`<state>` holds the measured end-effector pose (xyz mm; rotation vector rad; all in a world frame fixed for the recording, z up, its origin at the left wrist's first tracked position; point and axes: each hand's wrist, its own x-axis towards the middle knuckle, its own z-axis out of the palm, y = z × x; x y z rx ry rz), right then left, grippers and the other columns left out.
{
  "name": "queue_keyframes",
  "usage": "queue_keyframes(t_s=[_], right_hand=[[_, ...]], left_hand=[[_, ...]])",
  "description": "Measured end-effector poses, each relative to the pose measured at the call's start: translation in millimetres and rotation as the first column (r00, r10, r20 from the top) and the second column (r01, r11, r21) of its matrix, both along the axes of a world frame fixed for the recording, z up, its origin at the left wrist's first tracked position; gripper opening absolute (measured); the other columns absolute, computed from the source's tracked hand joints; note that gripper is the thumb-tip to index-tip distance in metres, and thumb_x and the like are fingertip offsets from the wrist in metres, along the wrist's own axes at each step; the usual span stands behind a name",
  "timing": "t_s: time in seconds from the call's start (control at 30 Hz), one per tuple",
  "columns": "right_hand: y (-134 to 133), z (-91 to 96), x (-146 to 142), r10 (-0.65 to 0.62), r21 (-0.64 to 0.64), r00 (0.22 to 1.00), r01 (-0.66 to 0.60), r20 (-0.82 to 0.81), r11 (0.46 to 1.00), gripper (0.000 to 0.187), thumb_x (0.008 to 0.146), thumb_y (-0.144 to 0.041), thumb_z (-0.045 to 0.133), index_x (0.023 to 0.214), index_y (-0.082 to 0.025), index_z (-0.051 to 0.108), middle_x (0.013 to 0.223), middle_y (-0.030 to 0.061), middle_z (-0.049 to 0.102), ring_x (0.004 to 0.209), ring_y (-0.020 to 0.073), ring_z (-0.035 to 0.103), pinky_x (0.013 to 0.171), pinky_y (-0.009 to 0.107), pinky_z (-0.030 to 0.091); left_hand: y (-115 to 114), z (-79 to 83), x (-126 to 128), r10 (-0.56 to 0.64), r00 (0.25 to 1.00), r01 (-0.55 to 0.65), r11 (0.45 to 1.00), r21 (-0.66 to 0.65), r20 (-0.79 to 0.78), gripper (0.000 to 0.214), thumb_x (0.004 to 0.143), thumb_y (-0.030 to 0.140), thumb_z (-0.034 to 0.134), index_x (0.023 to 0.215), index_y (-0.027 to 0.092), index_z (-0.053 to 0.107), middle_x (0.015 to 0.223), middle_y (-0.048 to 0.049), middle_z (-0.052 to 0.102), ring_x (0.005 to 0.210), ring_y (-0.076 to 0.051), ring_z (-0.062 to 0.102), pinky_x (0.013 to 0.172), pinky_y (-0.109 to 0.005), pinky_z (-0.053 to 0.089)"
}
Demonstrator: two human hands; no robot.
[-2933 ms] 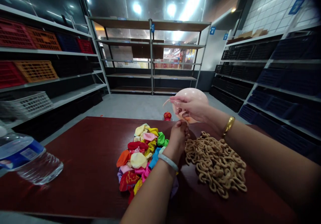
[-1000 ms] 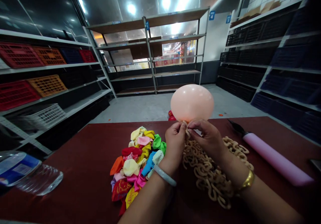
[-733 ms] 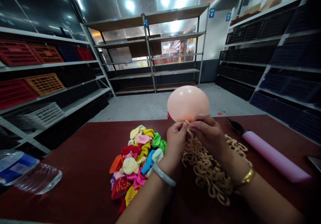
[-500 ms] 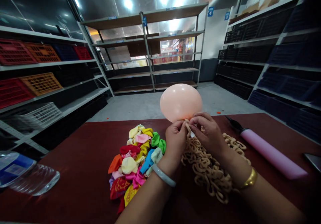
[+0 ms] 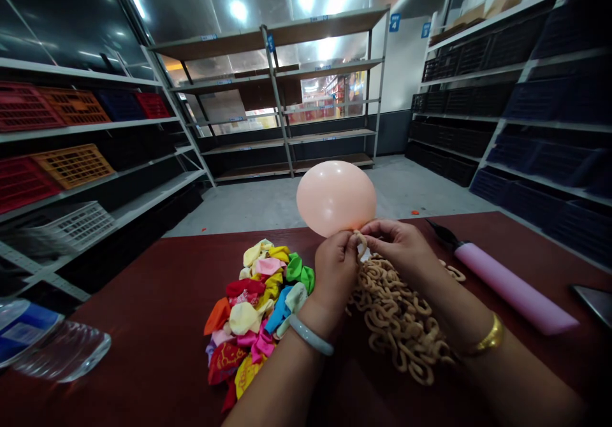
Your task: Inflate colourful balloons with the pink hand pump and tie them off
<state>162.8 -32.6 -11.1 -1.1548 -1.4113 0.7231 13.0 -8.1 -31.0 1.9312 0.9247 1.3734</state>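
Note:
An inflated peach balloon (image 5: 336, 197) stands above the table's far edge, its neck end down at my fingers. My left hand (image 5: 335, 267) is closed with thumb against forefinger, gripping a tan cord loop (image 5: 361, 243) just under the balloon. From the other side, my right hand (image 5: 401, 248) pinches at the balloon's neck, beside that cord; its fingertips are partly hidden. Beneath my hands lies a heap of tan cord loops (image 5: 396, 325). A pile of uninflated balloons (image 5: 248, 315) in many colours lies left of my left wrist.
On the dark red table (image 5: 153, 325) are a pink hand pump (image 5: 514, 287) with a black nozzle at right, a dark flat device (image 5: 595, 303) at the right edge, and a water bottle (image 5: 62, 344) at left. Shelves with crates (image 5: 74, 166) stand around.
My right hand has shifted slightly outward and its fingers have straightened, still at the balloon's neck. The balloon sits a little further left in view; the whole view has shifted slightly.

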Motion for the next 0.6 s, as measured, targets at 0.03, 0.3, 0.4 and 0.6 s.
queue_keyframes(t_s=[0.03, 0.3, 0.4, 0.6], right_hand=[[-0.6, 1.0, -0.4, 0.001, 0.003, 1.000, -0.001, 0.009, 1.000, 0.029, 0.074, -0.045, 0.076, 0.084, -0.018, 0.072, 0.082, 0.0045, 0.071, 0.073, 0.0170, 0.065, 0.068, 0.030, 0.052], [-3.0, 0.0, -6.4, -0.090, 0.053, 0.995, 0.088, 0.035, 0.995, 0.020, 0.079, -0.037, 0.070, 0.077, -0.019, 0.061, 0.072, 0.0010, 0.063, 0.062, 0.0140, 0.059, 0.057, 0.027, 0.047], [-2.7, -0.9, -5.4, -0.123, 0.142, 0.989, 0.110, 0.085, 0.984, 0.020, 0.080, -0.037, 0.070, 0.076, -0.019, 0.063, 0.079, 0.0037, 0.065, 0.070, 0.0162, 0.060, 0.063, 0.030, 0.049], [-8.7, 7.2, -6.4, -0.156, 0.221, 0.969, 0.113, 0.190, 0.969, 0.015, 0.084, -0.034, 0.067, 0.077, -0.020, 0.066, 0.081, 0.0038, 0.064, 0.076, 0.0170, 0.059, 0.068, 0.031, 0.048]], left_hand=[[0.7, -0.6, 0.5, -0.004, 1.000, 0.004, 1.000, -0.004, 0.003, 0.030, 0.095, 0.031, 0.051, 0.071, 0.019, 0.065, 0.071, -0.0021, 0.063, 0.068, -0.016, 0.054, 0.064, -0.025, 0.036], [2.0, -0.9, 1.7, -0.072, 0.994, 0.076, 0.996, -0.051, 0.080, 0.025, 0.093, 0.030, 0.053, 0.077, 0.019, 0.067, 0.073, -0.0023, 0.064, 0.070, -0.016, 0.055, 0.066, -0.026, 0.040], [2.0, 0.2, 0.0, -0.072, 0.993, 0.078, 0.995, -0.059, 0.095, 0.026, 0.094, 0.033, 0.054, 0.078, 0.019, 0.069, 0.074, -0.0031, 0.065, 0.070, -0.016, 0.055, 0.066, -0.026, 0.040], [2.4, 1.9, -0.6, -0.073, 0.986, 0.091, 0.989, -0.119, 0.149, 0.026, 0.091, 0.036, 0.057, 0.076, 0.018, 0.067, 0.072, -0.0022, 0.064, 0.068, -0.015, 0.054, 0.065, -0.024, 0.041]])
